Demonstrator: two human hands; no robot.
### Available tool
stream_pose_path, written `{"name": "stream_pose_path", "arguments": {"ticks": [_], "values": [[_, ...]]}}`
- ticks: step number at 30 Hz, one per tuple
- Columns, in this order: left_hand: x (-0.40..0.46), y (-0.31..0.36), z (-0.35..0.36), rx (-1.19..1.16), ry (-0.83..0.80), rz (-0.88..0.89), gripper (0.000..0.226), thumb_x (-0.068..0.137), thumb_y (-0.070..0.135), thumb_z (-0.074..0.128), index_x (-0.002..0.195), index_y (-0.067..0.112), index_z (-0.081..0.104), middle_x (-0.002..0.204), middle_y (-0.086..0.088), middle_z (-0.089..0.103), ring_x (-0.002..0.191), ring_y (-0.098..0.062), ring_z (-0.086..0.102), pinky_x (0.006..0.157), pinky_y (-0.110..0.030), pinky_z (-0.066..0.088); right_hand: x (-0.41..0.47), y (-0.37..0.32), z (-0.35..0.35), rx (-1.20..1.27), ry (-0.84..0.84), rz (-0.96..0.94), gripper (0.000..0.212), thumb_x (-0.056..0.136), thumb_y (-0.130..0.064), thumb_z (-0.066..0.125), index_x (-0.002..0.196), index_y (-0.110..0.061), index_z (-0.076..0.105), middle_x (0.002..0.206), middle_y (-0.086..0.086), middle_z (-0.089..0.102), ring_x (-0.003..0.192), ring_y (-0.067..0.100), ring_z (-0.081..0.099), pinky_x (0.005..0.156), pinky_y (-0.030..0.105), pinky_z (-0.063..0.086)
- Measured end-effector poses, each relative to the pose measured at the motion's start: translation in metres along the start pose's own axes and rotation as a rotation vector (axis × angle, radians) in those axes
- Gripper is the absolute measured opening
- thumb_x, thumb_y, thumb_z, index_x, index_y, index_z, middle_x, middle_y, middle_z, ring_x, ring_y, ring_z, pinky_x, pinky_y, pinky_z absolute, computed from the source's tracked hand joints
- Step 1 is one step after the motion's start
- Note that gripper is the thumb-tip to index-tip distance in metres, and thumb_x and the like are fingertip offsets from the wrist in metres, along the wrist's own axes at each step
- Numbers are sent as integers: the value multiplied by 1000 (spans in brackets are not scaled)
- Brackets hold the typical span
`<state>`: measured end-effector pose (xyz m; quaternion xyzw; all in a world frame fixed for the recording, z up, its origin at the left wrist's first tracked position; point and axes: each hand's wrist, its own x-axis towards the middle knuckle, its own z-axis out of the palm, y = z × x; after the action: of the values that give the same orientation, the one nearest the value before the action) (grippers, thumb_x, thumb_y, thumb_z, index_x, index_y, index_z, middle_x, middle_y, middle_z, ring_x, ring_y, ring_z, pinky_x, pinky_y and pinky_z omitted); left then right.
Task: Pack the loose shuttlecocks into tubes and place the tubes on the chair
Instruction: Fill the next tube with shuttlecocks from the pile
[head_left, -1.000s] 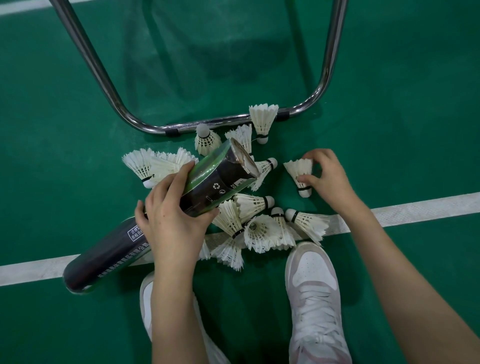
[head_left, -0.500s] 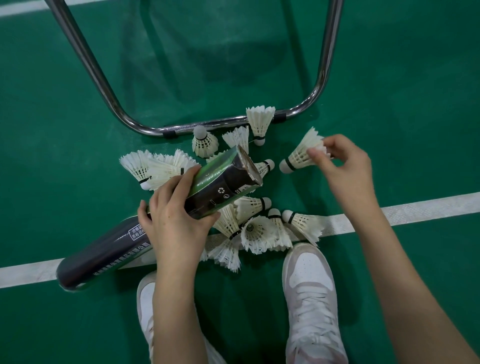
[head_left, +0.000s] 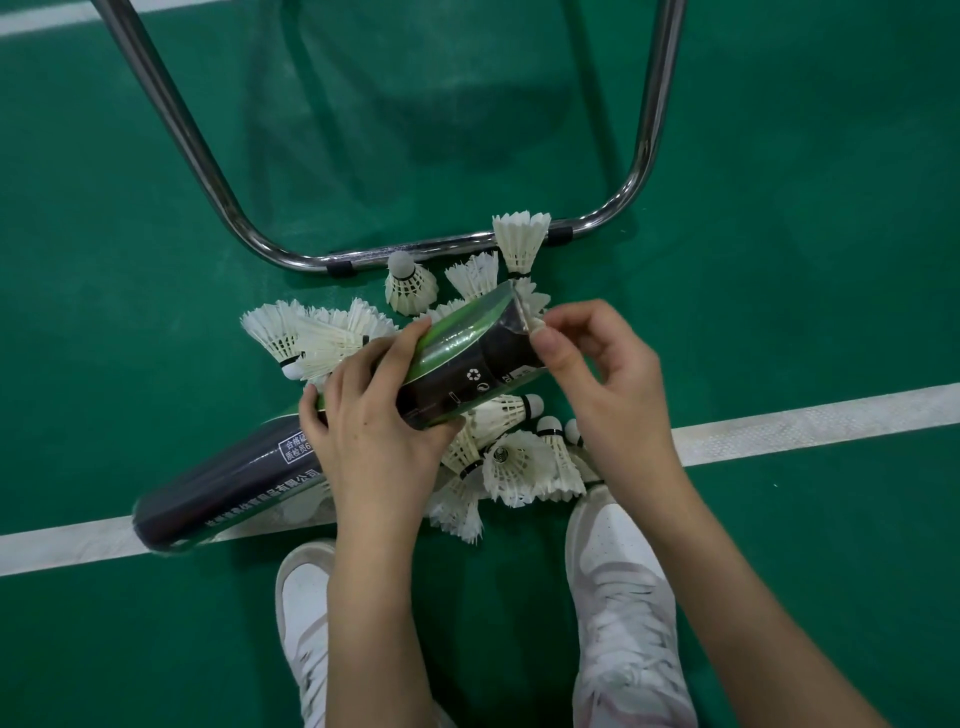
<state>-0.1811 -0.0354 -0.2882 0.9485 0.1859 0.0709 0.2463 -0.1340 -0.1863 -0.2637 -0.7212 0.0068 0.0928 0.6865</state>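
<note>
My left hand (head_left: 371, 431) grips a dark tube with a green stripe (head_left: 467, 358), its mouth pointing up and to the right. My right hand (head_left: 602, 374) pinches a white shuttlecock (head_left: 532, 306) at that mouth, its feathers sticking out of the opening. Several loose shuttlecocks (head_left: 524, 465) lie on the green floor under and around the tube. A second dark tube (head_left: 228, 483) lies on the floor at the left, across the white line.
The chrome leg frame of the chair (head_left: 415, 249) curves across the floor just beyond the pile; one shuttlecock (head_left: 519, 239) leans on it. My two white shoes (head_left: 618, 587) stand close below the pile. A white court line (head_left: 810, 426) crosses the floor.
My right hand lifted a shuttlecock off the floor at the right and carried it left to the tube's mouth. The left hand kept holding the tube.
</note>
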Motion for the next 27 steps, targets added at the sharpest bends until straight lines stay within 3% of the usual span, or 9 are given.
{"name": "stream_pose_path", "arguments": {"ticks": [6, 12, 16, 21, 24, 27], "values": [[0, 2, -1, 2, -3, -4, 84, 56, 25, 85, 130, 38, 48, 121, 0, 55, 114, -19, 43, 106, -54, 22, -5, 0, 5, -109, -32, -13, 37, 69, -17, 80, 87, -33, 51, 83, -19, 59, 81, -5, 53, 74, 7, 40], [0, 4, -4, -13, -3, 0, 82, 57, 25, 84, 130, 37, 49, 122, 1, 55, 114, -20, 43, 106, -54, 22, -2, 1, 6, -125, -18, -3, 44, 68, -11, 79, 86, -38, 49, 80, -31, 55, 79, -5, 52, 73, 8, 41], [1, 6, -5, -12, -7, -1, 82, 57, 24, 84, 130, 36, 49, 122, -1, 55, 114, -20, 43, 106, -55, 22, 0, 0, 5, -102, -30, 24, 44, 68, -8, 78, 83, -40, 51, 74, -25, 54, 75, -5, 50, 72, 12, 43], [1, 7, -4, -24, -4, 2, 81, 57, 23, 83, 130, 36, 50, 123, -1, 55, 114, -18, 40, 106, -54, 21, 0, 1, 5, -102, -101, 47, 34, 78, -10, 72, 89, -36, 53, 97, -2, 63, 94, 12, 59, 87, 33, 51], [1, 8, -4, -25, -7, 5, 82, 56, 24, 84, 130, 37, 49, 123, 0, 54, 114, -17, 39, 106, -52, 20, 0, 1, 5, -117, -126, 29, 29, 81, -9, 69, 88, -34, 54, 99, 2, 64, 93, 11, 60, 85, 24, 50], [2, 8, -5, -27, -6, 7, 82, 57, 25, 84, 130, 37, 49, 123, 0, 54, 114, -16, 39, 107, -53, 20, 0, 1, 3, -119, -144, -7, 26, 81, -10, 69, 88, -31, 55, 87, -10, 64, 84, 3, 58, 79, 16, 48]]}}
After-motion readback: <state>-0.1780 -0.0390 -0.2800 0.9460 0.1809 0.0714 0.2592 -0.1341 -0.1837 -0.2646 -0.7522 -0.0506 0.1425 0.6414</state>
